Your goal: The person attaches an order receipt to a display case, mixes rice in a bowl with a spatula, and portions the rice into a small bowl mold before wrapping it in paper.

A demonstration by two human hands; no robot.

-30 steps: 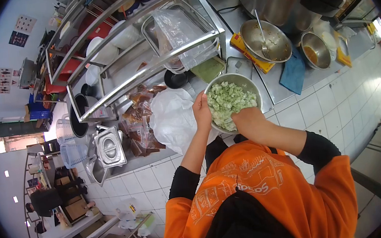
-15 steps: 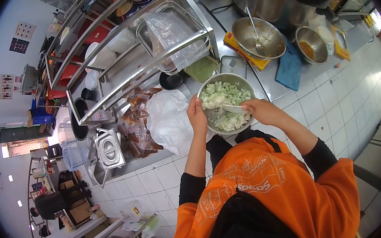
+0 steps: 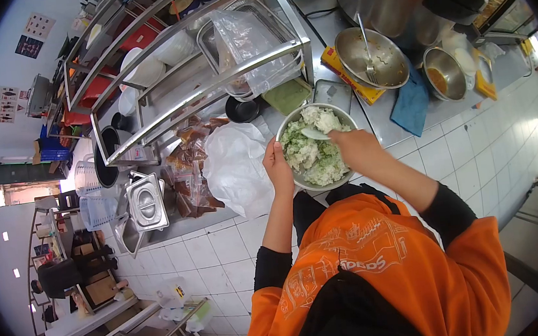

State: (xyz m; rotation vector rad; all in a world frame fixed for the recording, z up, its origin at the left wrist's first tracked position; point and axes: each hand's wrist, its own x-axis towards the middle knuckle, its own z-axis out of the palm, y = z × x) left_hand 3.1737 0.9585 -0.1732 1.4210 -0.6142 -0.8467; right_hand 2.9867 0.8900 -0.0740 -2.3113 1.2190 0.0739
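Note:
A round metal bowl (image 3: 297, 179) sits at the counter's edge in front of me, holding rice (image 3: 306, 151) mixed with something green. My left hand (image 3: 276, 164) is closed on the bowl's left rim. In my right hand (image 3: 353, 149) is a pale rice paddle (image 3: 315, 134), its blade in the upper part of the rice. The fingers of that hand wrap round the paddle's handle, which they mostly hide.
A white plastic bag (image 3: 237, 171) and packets of brown sauce (image 3: 188, 169) lie left of the bowl. Behind stands a metal rack (image 3: 209, 86). To the right are a metal bowl with a fork (image 3: 394, 59), a blue cloth (image 3: 411, 112) and a smaller bowl (image 3: 448, 89).
My right hand has moved up and left over the bowl, taking the paddle from the middle of the rice to its upper part. The rice is heaped differently. My left hand stays on the rim.

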